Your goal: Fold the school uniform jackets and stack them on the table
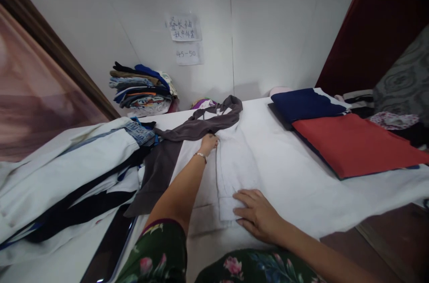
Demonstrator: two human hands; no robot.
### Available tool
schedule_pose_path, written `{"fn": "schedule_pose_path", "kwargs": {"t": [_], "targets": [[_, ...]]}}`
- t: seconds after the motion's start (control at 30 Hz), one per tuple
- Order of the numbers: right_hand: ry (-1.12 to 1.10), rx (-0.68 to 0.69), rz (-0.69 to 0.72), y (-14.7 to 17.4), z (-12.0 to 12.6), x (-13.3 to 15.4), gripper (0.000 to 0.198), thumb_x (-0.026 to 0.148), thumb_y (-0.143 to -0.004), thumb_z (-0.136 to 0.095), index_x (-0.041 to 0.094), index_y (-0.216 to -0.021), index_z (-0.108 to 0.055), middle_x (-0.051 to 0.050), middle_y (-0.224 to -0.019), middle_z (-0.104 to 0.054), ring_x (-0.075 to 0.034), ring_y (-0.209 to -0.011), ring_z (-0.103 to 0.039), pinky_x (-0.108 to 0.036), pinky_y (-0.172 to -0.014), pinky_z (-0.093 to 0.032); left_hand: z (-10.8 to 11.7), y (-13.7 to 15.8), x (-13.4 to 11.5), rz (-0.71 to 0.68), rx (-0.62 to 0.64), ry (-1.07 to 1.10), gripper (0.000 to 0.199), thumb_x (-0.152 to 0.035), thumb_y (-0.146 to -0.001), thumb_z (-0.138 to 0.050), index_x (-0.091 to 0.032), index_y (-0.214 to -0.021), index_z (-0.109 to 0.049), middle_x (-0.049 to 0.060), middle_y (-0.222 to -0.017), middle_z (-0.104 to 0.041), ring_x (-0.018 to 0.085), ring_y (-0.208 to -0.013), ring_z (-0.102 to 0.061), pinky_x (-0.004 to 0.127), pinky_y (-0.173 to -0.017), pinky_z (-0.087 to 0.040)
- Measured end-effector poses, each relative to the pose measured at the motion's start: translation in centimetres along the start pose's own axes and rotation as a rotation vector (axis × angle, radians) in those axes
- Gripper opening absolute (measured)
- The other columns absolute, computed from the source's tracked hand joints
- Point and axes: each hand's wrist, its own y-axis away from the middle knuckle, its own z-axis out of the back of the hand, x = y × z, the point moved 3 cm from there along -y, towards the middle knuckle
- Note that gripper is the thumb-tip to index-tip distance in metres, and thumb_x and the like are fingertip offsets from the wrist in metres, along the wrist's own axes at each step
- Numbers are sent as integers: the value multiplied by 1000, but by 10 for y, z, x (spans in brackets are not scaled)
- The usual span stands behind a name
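Head view: a grey-and-white hooded garment (pixel 236 158) lies on the white-covered tabletop (pixel 288 185), its grey hood (pixel 234 105) toward the wall (pixel 275 28).
Left hand (pixel 209 142): fingers curled at the fabric just below the hood; whether they pinch it, I cannot tell.
Right hand (pixel 257 214): fingers spread, resting at the near end of the garment's white part.
Left side: a loose heap of clothes (pixel 83 167).
Right side: a folded red cloth item (pixel 355 144) beside a navy one (pixel 306 104).
Wall: handwritten paper notes (pixel 184 28).
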Motion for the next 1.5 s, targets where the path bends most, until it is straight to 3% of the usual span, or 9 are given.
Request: {"fn": "schedule_pose_path", "kwargs": {"t": [0.2, 0.47, 0.63, 0.77, 0.87, 0.97, 1.07, 1.2, 1.5], "targets": [[-18, 11, -15, -1, 2, 4, 24, 33, -90, -52, 23, -103, -69, -9, -137, -54, -31, -126, -45, -51, -99, -37, -5, 36, 6, -259, -25, -178, 39, -7, -69, -68, -22, -104, -61, 10, -122, -61, 26, -128, -46, 33, -105, -36], [-227, -135, -4, 16, 8, -2, 21, 28, -92, -50, 25, -94, -71, -5, -126, -63, -25, -129, -45, -47, -106, -38, -7, 80, 4, -426, 48, -355, 38, -8, -73, -65, -17, -109, -61, 15, -137, -51, 28, -136, -38, 39, -115, -23], [-544, -490, -432, 34, 12, -66, 30, 38, -89, -52, 19, -107, -68, -14, -126, -61, -26, -112, -58, -43, -92, -50, 0, 134, 15, -549, 139, -730, 39, -18, -79, -62, -17, -118, -61, 16, -145, -44, 30, -136, -37, 44, -112, -28], [-928, -432, -758, 26, 8, -102, 50, 40, -76, -65, 16, -119, -58, -12, -108, -66, -19, -75, -65, -35, -64, -56, 3, 199, 20, -719, 181, -832, 34, -21, -80, -61, -22, -114, -63, 11, -135, -54, 29, -130, -43, 48, -108, -30], [-1160, -365, -809, 10, 7, -103, 59, 35, -71, -71, 18, -124, -52, -5, -93, -67, -15, -67, -62, -30, -57, -54, -4, 247, 24, -835, 318, -800, 25, -36, -80, -66, -27, -103, -65, 6, -113, -64, 24, -107, -55, 42, -96, -39], [-1250, -319, -808, -5, 8, -97, 69, 34, -70, -74, 18, -131, -45, -1, -82, -64, -14, -65, -60, -27, -55, -51, -13, 276, 32, -869, 437, -814, 45, -55, -71, -71, -28, -106, -62, 4, -109, -63, 23, -100, -54, 41, -88, -41], [-1266, -308, -803, -14, 9, -95, 85, 35, -69, -76, 22, -141, -34, -3, -93, -66, -16, -72, -62, -26, -55, -49, -19, 284, 39, -886, 455, -876, 59, -56, -68, -73, -27, -116, -56, 5, -114, -61, 26, -103, -52, 42, -88, -39], [-1291, -283, -784, -22, 6, -99, 102, 30, -63, -79, 23, -148, -22, -3, -95, -67, -16, -70, -61, -26, -55, -48, -21, 281, 39, -884, 372, -977, 35, -35, -78, -66, -24, -110, -56, 7, -110, -60, 25, -101, -51, 41, -86, -39], [-1444, -395, -852, -20, 13, -93, 82, 16, -63, -69, 18, -139, -39, -1, -83, -64, -12, -58, -55, -23, -48, -43, -24, 291, 32, -941, 280, -1040, 60, -12, -75, -54, -21, -133, -42, 11, -125, -54, 27, -110, -49, 42, -93, -38]]}}
